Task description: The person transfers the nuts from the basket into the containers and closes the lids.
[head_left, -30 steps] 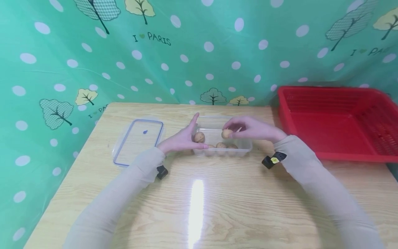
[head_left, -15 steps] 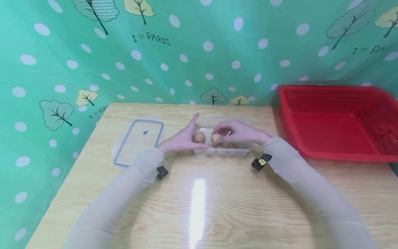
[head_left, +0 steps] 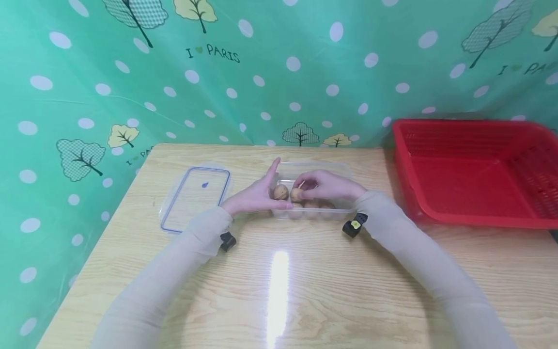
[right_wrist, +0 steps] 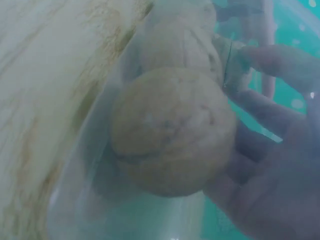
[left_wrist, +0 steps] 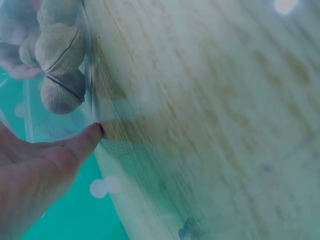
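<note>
Walnut (head_left: pixel 297 194) at frame centre is pinched by the right hand (head_left: pixel 324 185) inside the clear container (head_left: pixel 344 169), which is steadied by the straight-fingered left hand (head_left: pixel 257 196).

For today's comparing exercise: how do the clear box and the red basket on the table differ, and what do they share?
The clear box is see-through plastic with smooth walls; the red basket is opaque, with slatted walls. The clear box is much smaller than the red basket. The clear box holds walnuts and both hands are at it; the red basket shows nothing inside and is untouched. Both are rectangular, open-topped and on the wooden table.
</note>
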